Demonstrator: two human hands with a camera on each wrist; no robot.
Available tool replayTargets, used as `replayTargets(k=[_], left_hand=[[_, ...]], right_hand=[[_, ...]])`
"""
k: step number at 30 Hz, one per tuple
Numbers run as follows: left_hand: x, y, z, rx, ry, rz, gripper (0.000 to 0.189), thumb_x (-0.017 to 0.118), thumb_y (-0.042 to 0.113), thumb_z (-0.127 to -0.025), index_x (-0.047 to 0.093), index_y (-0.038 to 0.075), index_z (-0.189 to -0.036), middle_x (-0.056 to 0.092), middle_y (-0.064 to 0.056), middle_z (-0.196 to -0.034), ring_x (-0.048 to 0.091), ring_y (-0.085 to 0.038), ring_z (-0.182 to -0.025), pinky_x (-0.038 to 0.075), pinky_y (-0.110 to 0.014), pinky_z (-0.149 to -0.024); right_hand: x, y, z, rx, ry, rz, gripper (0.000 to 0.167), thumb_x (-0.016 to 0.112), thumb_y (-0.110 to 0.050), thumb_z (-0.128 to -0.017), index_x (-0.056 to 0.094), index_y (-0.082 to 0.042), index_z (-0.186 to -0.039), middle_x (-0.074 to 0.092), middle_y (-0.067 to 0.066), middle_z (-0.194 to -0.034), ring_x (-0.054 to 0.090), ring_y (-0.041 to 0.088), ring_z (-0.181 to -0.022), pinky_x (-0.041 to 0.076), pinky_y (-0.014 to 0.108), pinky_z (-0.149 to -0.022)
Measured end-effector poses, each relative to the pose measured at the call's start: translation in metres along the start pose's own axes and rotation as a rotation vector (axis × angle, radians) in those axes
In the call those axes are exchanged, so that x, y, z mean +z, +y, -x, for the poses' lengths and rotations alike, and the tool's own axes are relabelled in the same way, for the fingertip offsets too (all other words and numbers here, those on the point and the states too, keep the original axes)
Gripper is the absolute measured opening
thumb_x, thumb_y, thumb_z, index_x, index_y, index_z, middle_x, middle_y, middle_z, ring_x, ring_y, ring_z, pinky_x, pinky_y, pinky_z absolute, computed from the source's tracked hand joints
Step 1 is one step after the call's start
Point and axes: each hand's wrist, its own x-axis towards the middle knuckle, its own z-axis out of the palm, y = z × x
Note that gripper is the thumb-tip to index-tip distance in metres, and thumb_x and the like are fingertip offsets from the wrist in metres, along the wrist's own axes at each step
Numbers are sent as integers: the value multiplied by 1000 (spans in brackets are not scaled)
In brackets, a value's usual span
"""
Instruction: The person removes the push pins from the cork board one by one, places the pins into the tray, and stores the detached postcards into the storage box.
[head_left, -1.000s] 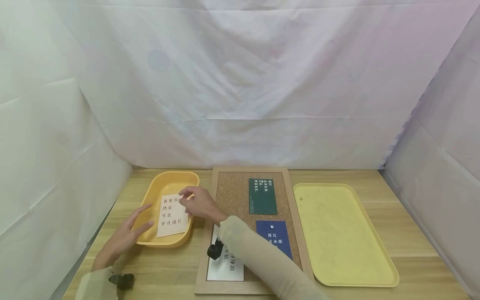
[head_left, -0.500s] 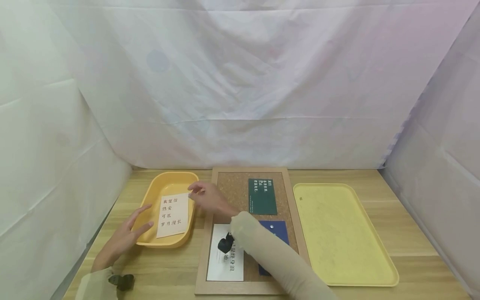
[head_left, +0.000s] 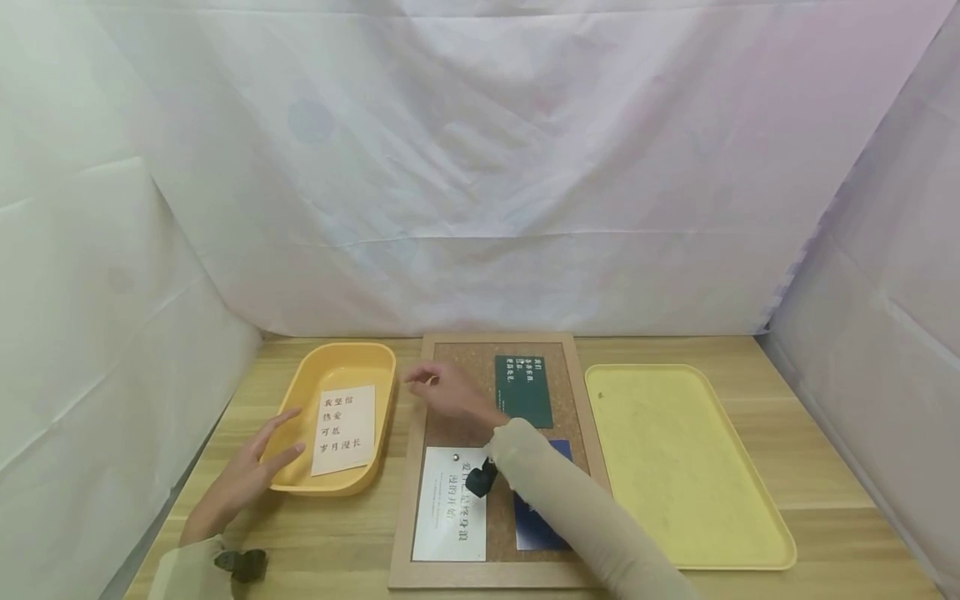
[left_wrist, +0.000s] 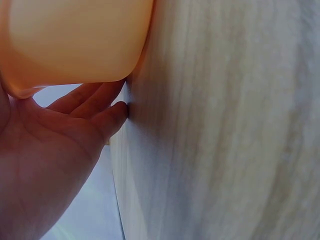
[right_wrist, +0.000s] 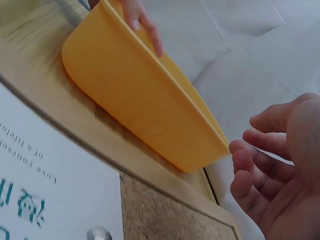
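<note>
My left hand (head_left: 242, 477) grips the near left side of a yellow plastic bin (head_left: 291, 373). The thumb and a finger reach over its rim, while other fingers lie outside, low by the table in the left wrist view. A cream card (head_left: 345, 429) with handwritten-style characters lies in the bin. My right hand (head_left: 450, 390) is above the upper left of a framed corkboard (head_left: 465, 358), fingers loosely bent. In the right wrist view, nothing shows between the fingertips, apart from the bin. On the corkboard lie a white card (head_left: 438, 525) with a silver pin (head_left: 456, 457), a green card (head_left: 525, 387) and a blue card (head_left: 536, 532).
To the right of the corkboard is a shallow yellow tray (head_left: 682, 467). All stand on a wood-grain table (head_left: 322, 546). White cloth (head_left: 480, 167) hangs behind and at both sides. My right sleeve (head_left: 577, 508) covers part of the blue card.
My right hand has left the cream card, drawing right, out of the bin to above the corkboard. The cream card stays in the bin. My left hand keeps its place on the rim.
</note>
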Motion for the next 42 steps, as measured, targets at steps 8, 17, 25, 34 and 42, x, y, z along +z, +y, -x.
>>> replayTargets(k=[8,17,25,34,42], left_hand=[[0,0,0,-4,-6,11,71,56,43,-100,22,23,-159,13,-22,-164,10,-57,-144,17,-83,-99],[0,0,1,-3,-3,10,70,56,43,-100,22,24,-158,13,-22,-164,10,-57,-144,17,-83,-99],[0,0,1,-9,-2,4,70,55,44,-100,22,25,-159,13,-21,-164,11,-57,-144,17,-82,-100],[0,1,3,-15,-10,18,70,55,44,-100,21,25,-159,11,-21,-164,9,-57,-144,17,-83,-99],[-1,4,5,-19,-10,20,70,54,43,-101,21,23,-159,10,-22,-164,8,-57,-144,15,-83,-99]], right_hand=[[-15,12,3,-33,7,68,28,59,-25,-99,69,-7,-117,67,-3,-109,60,14,-105,50,33,-93],[-34,25,10,40,7,118,29,56,-31,-101,71,-14,-119,67,-5,-113,59,17,-110,49,41,-96],[-48,37,15,26,35,147,26,57,-25,-101,71,-13,-118,68,-3,-113,61,17,-107,52,39,-93],[-70,53,23,44,84,143,28,59,-25,-100,70,-9,-120,69,2,-110,65,18,-88,56,33,-73],[-84,72,27,82,133,137,26,61,-23,-99,70,-11,-120,68,6,-118,66,18,-80,56,30,-65]])
